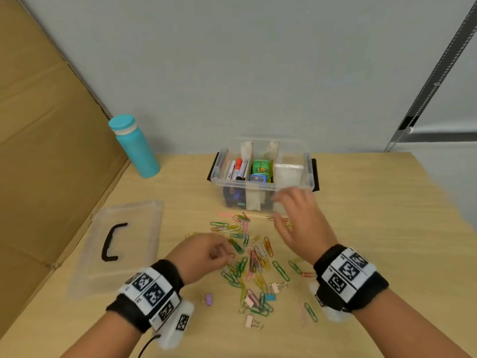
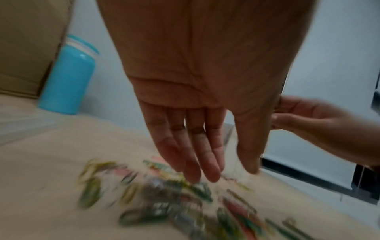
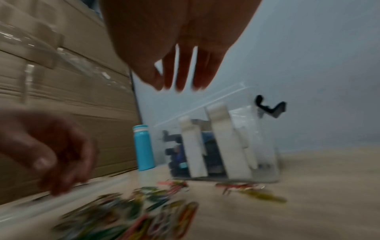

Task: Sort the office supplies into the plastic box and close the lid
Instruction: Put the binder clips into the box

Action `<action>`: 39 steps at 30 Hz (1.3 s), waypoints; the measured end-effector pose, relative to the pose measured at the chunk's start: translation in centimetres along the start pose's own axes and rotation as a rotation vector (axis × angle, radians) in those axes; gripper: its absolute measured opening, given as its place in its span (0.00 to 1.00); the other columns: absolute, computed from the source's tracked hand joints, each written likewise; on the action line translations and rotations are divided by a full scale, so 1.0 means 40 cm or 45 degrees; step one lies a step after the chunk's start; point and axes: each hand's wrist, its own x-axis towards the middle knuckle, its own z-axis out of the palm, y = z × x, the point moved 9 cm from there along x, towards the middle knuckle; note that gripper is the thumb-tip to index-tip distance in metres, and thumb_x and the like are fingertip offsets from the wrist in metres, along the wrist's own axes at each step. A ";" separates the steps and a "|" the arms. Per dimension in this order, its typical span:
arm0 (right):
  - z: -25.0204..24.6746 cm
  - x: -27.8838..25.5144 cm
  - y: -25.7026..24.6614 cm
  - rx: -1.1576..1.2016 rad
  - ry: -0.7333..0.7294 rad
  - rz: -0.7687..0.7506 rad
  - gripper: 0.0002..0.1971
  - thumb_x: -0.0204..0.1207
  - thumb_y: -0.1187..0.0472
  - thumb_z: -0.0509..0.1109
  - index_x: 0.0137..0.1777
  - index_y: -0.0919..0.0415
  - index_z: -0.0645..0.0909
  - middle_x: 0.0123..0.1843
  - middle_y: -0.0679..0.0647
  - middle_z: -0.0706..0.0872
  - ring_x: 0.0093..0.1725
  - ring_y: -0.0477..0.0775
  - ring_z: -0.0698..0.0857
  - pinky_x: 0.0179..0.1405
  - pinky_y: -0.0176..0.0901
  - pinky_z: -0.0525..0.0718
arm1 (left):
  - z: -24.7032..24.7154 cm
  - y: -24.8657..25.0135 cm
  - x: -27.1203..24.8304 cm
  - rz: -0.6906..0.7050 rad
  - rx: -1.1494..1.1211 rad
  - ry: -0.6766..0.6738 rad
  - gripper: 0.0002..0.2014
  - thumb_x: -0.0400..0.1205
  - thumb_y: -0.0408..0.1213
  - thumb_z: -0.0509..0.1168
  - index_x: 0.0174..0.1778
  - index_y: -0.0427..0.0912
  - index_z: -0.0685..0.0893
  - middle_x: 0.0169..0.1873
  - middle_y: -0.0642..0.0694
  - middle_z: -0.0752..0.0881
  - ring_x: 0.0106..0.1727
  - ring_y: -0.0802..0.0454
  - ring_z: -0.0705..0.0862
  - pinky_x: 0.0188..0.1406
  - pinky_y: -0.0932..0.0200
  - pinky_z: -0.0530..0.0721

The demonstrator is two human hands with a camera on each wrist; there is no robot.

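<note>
One clear plastic box (image 1: 262,187) sits open at the tabletop (image 1: 387,228) rear; three compartments: markers, small cases, a white pack. Its lid (image 1: 118,244) lies flat to the left. Dozens of paper clips (image 1: 247,259) plus about five binder clips (image 1: 254,322) are scattered in front. Left hand (image 1: 204,251) is curled, apparently pinching one clip. Right hand (image 1: 299,223) hovers, fingers spread, empty.

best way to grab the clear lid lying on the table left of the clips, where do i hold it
Take the clear lid by its black handle. It lies flat with the top side up, so the handle stands proud of the panel and fingers should be able to curl under it from above. The left hand is nearer. The flat edges sit on the table, so they look harder to pinch.
</note>
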 end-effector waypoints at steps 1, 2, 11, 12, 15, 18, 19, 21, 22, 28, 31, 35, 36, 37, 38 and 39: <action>0.034 -0.024 -0.041 0.050 -0.182 -0.080 0.10 0.80 0.54 0.62 0.59 0.52 0.78 0.57 0.47 0.80 0.57 0.46 0.76 0.57 0.41 0.79 | 0.034 -0.029 -0.015 -0.024 -0.035 -0.067 0.09 0.74 0.51 0.71 0.49 0.56 0.84 0.40 0.60 0.84 0.42 0.61 0.83 0.38 0.71 0.76; 0.078 -0.054 -0.073 0.094 -0.390 -0.133 0.08 0.80 0.53 0.62 0.55 0.50 0.78 0.52 0.44 0.80 0.51 0.43 0.77 0.51 0.40 0.81 | 0.063 -0.055 -0.028 -0.043 -0.080 -0.122 0.14 0.70 0.54 0.74 0.49 0.55 0.84 0.41 0.59 0.85 0.42 0.61 0.82 0.39 0.71 0.77; 0.287 -0.231 -0.157 0.129 -1.109 -0.119 0.07 0.75 0.58 0.68 0.51 0.57 0.79 0.53 0.50 0.78 0.48 0.51 0.79 0.39 0.41 0.73 | 0.157 -0.130 -0.070 0.020 -0.101 -0.219 0.27 0.62 0.48 0.80 0.55 0.53 0.79 0.48 0.57 0.76 0.41 0.66 0.73 0.44 0.71 0.76; 0.289 -0.231 -0.161 0.119 -1.094 -0.109 0.06 0.75 0.59 0.68 0.50 0.57 0.79 0.53 0.50 0.78 0.48 0.51 0.78 0.39 0.41 0.72 | 0.160 -0.130 -0.071 0.029 -0.087 -0.217 0.25 0.64 0.46 0.80 0.54 0.52 0.79 0.47 0.57 0.75 0.39 0.66 0.73 0.42 0.72 0.75; 0.293 -0.230 -0.165 0.093 -1.069 -0.066 0.05 0.75 0.59 0.66 0.49 0.57 0.78 0.53 0.50 0.77 0.43 0.48 0.74 0.39 0.41 0.71 | 0.164 -0.126 -0.069 0.075 -0.047 -0.199 0.16 0.69 0.41 0.76 0.50 0.50 0.80 0.44 0.56 0.78 0.35 0.65 0.74 0.35 0.77 0.71; 0.297 -0.232 -0.167 0.107 -1.050 -0.032 0.05 0.75 0.61 0.64 0.49 0.57 0.77 0.53 0.50 0.76 0.42 0.49 0.74 0.38 0.43 0.73 | 0.164 -0.121 -0.067 0.124 0.004 -0.152 0.11 0.73 0.40 0.72 0.50 0.49 0.81 0.47 0.53 0.81 0.36 0.66 0.75 0.37 0.75 0.72; 0.297 -0.232 -0.168 0.127 -1.036 -0.019 0.05 0.75 0.62 0.64 0.50 0.57 0.76 0.53 0.50 0.76 0.43 0.50 0.75 0.39 0.45 0.75 | 0.163 -0.118 -0.067 0.140 0.014 -0.136 0.11 0.74 0.40 0.70 0.51 0.49 0.81 0.47 0.53 0.80 0.37 0.65 0.75 0.39 0.73 0.74; 0.297 -0.235 -0.166 0.132 -1.010 0.006 0.08 0.76 0.62 0.64 0.55 0.56 0.75 0.55 0.50 0.77 0.45 0.52 0.77 0.40 0.45 0.77 | 0.163 -0.115 -0.067 0.166 -0.006 -0.108 0.11 0.75 0.40 0.69 0.53 0.50 0.81 0.47 0.54 0.76 0.39 0.66 0.75 0.43 0.74 0.75; 0.298 -0.237 -0.165 0.116 -1.003 0.012 0.11 0.77 0.62 0.63 0.59 0.55 0.75 0.57 0.49 0.77 0.47 0.53 0.78 0.41 0.44 0.76 | 0.163 -0.113 -0.067 0.176 -0.027 -0.099 0.11 0.75 0.39 0.68 0.54 0.49 0.82 0.46 0.54 0.74 0.39 0.66 0.75 0.43 0.76 0.73; 0.290 -0.228 -0.131 0.399 -0.884 0.137 0.15 0.76 0.59 0.68 0.63 0.52 0.81 0.47 0.47 0.77 0.36 0.37 0.73 0.41 0.37 0.77 | 0.150 -0.079 -0.067 0.245 -0.134 -0.042 0.10 0.77 0.34 0.65 0.53 0.48 0.83 0.43 0.59 0.67 0.39 0.64 0.72 0.39 0.78 0.70; 0.262 -0.224 -0.066 0.698 -0.786 0.421 0.10 0.77 0.60 0.69 0.57 0.50 0.83 0.43 0.51 0.81 0.36 0.41 0.77 0.39 0.35 0.80 | 0.149 -0.049 -0.065 0.266 -0.128 -0.023 0.09 0.78 0.32 0.61 0.52 0.46 0.81 0.44 0.58 0.65 0.40 0.59 0.72 0.44 0.68 0.74; 0.234 -0.228 -0.005 1.085 -0.719 0.700 0.10 0.82 0.68 0.62 0.57 0.56 0.81 0.38 0.52 0.81 0.34 0.44 0.82 0.37 0.35 0.82 | 0.169 0.002 -0.064 0.357 -0.155 -0.021 0.10 0.82 0.30 0.54 0.50 0.43 0.80 0.45 0.58 0.67 0.45 0.66 0.72 0.46 0.77 0.70; 0.231 -0.228 0.006 1.128 -0.700 0.743 0.11 0.83 0.68 0.59 0.56 0.56 0.80 0.37 0.53 0.82 0.33 0.45 0.82 0.36 0.36 0.82 | 0.177 0.013 -0.064 0.376 -0.152 -0.033 0.10 0.82 0.30 0.54 0.50 0.42 0.80 0.45 0.56 0.68 0.44 0.69 0.70 0.45 0.79 0.68; 0.230 -0.230 0.016 1.186 -0.681 0.790 0.11 0.84 0.69 0.57 0.56 0.58 0.80 0.36 0.53 0.82 0.32 0.47 0.82 0.35 0.37 0.82 | 0.187 0.024 -0.064 0.387 -0.145 -0.047 0.10 0.83 0.31 0.54 0.50 0.42 0.81 0.45 0.55 0.69 0.43 0.70 0.70 0.44 0.80 0.67; 0.231 -0.233 0.022 1.269 -0.661 0.848 0.12 0.84 0.70 0.55 0.55 0.60 0.80 0.36 0.55 0.83 0.32 0.49 0.81 0.34 0.38 0.82 | 0.196 0.034 -0.064 0.393 -0.137 -0.060 0.09 0.83 0.32 0.55 0.51 0.43 0.81 0.45 0.55 0.69 0.42 0.69 0.70 0.44 0.80 0.67; 0.235 -0.239 0.028 1.359 -0.638 0.915 0.13 0.84 0.71 0.53 0.54 0.62 0.79 0.36 0.56 0.83 0.32 0.52 0.81 0.33 0.38 0.82 | 0.205 0.042 -0.065 0.395 -0.133 -0.077 0.08 0.82 0.35 0.57 0.51 0.43 0.81 0.45 0.55 0.69 0.43 0.67 0.71 0.44 0.79 0.69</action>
